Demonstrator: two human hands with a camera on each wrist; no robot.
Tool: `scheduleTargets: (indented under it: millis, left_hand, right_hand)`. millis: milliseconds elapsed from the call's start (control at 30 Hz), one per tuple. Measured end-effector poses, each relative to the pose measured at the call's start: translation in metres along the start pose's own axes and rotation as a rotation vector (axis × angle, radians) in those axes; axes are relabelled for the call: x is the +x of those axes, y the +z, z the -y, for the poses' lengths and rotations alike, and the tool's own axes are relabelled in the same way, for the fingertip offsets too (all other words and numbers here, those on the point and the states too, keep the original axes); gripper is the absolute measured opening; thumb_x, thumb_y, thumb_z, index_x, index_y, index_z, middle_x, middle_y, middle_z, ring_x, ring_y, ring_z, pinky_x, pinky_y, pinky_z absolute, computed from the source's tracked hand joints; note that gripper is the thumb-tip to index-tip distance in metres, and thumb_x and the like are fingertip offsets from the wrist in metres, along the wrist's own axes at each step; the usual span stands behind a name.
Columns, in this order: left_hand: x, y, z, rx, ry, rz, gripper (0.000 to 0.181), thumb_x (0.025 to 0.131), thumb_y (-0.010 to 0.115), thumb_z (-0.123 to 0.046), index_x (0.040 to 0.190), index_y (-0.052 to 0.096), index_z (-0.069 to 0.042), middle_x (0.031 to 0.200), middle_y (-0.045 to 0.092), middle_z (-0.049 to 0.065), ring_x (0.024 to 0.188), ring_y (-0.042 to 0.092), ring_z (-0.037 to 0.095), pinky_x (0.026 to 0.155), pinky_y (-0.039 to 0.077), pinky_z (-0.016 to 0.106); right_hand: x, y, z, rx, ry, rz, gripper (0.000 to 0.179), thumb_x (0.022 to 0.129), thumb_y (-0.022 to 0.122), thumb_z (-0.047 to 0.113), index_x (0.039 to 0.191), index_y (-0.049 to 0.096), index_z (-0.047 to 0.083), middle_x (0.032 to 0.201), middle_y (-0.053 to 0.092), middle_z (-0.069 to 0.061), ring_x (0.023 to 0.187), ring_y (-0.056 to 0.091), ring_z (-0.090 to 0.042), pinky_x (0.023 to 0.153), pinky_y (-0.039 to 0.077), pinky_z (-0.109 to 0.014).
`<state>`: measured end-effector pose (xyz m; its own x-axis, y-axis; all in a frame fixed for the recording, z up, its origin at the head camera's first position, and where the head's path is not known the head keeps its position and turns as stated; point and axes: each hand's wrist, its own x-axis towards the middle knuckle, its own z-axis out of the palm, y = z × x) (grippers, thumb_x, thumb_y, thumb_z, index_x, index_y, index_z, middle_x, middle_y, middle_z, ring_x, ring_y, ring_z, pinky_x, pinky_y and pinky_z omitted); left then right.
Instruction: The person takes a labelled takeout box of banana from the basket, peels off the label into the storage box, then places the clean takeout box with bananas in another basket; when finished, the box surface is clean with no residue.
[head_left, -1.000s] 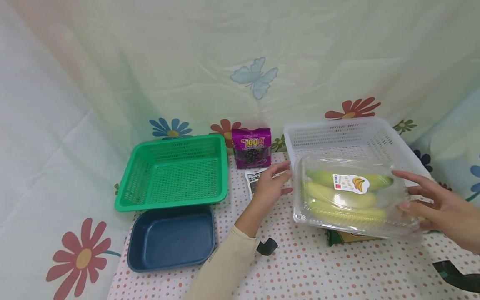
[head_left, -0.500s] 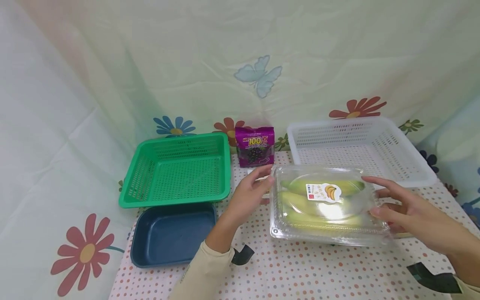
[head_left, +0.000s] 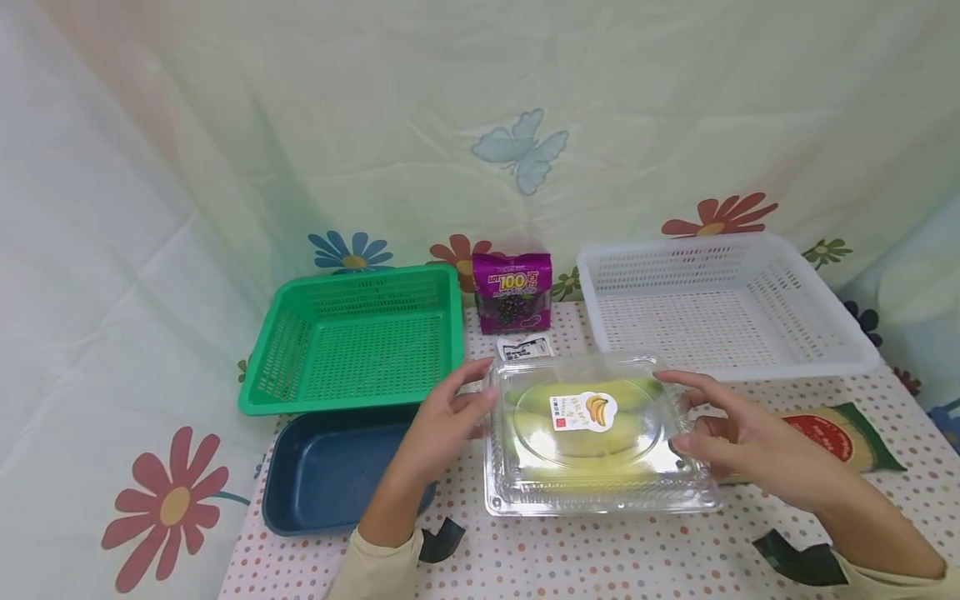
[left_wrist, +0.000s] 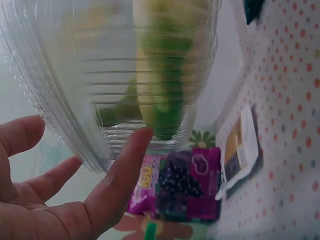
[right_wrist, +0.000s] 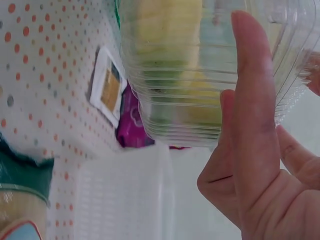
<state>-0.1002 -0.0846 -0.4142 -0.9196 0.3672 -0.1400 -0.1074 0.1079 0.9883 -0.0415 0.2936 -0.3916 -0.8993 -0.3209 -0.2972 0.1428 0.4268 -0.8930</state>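
A clear plastic clamshell box (head_left: pixel 517 496) of yellow-green bananas (left_wrist: pixel 165 85) hangs over the dotted tablecloth, between my two hands. Its lid carries a white label (head_left: pixel 583 412) with a banana picture. My left hand (head_left: pixel 442 421) holds the box's left end, thumb and fingers on either side of the rim. At the right end, my right hand (head_left: pixel 765 446) grips the rim, with fingers along the ribbed wall in the right wrist view. Partly behind the box and right hand lies a tan and green bag (head_left: pixel 870 437) with a red label.
A green basket (head_left: pixel 375 358) stands at the back left, with a navy basin (head_left: pixel 322 475) in front of it. A purple candy bag (head_left: pixel 513 296) stands upright at the back, a small white packet (head_left: pixel 528 347) before it. The white basket (head_left: pixel 738 371) sits at the back right.
The banana box has moved left and toward me, away from the white basket's front edge. My left hand has come onto its left end. The tan and green bag is more exposed.
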Motion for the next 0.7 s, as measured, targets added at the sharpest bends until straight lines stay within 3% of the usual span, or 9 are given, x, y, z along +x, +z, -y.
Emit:
scheduleTargets:
  millis: [167, 333, 433, 700]
  left_hand:
    - [-0.010, -0.009, 0.013, 0.016, -0.003, -0.012, 0.054, 0.102, 0.065, -0.032, 0.152, 0.046, -0.026, 0.158, 0.042, 0.006, 0.134, 0.056, 0.034, 0.091, 0.060, 0.045]
    - [-0.016, -0.013, 0.024, 0.054, -0.022, -0.033, 0.056, 0.102, 0.064, -0.034, 0.154, 0.044, -0.026, 0.156, 0.047, 0.009, 0.134, 0.055, 0.034, 0.092, 0.059, 0.045]
    - [-0.018, -0.014, 0.029, 0.071, -0.025, -0.040, 0.056, 0.102, 0.064, -0.035, 0.154, 0.044, -0.027, 0.158, 0.042, 0.008, 0.136, 0.053, 0.035, 0.090, 0.059, 0.043]
    - [-0.026, -0.005, 0.044, 0.176, -0.032, -0.105, 0.061, 0.098, 0.069, -0.033, 0.154, 0.044, -0.026, 0.161, 0.036, 0.011, 0.137, 0.050, 0.042, 0.093, 0.058, 0.048]
  right_hand:
    - [0.010, 0.016, -0.002, -0.008, 0.005, 0.018, 0.075, 0.101, 0.065, 0.022, 0.162, 0.022, 0.027, 0.143, 0.035, -0.024, 0.117, 0.057, -0.037, 0.077, 0.063, -0.048]
    - [0.017, 0.028, -0.004, 0.023, 0.011, 0.045, 0.073, 0.100, 0.066, 0.022, 0.161, 0.024, 0.025, 0.144, 0.033, -0.027, 0.106, 0.061, -0.033, 0.073, 0.062, -0.043]
    - [0.021, 0.033, -0.008, 0.029, 0.023, 0.052, 0.075, 0.099, 0.067, 0.022, 0.160, 0.025, 0.026, 0.144, 0.032, -0.028, 0.101, 0.062, -0.031, 0.071, 0.061, -0.042]
    - [0.028, 0.041, -0.023, 0.069, 0.045, 0.103, 0.078, 0.098, 0.069, 0.022, 0.162, 0.023, 0.028, 0.148, 0.028, -0.030, 0.094, 0.062, -0.025, 0.068, 0.060, -0.042]
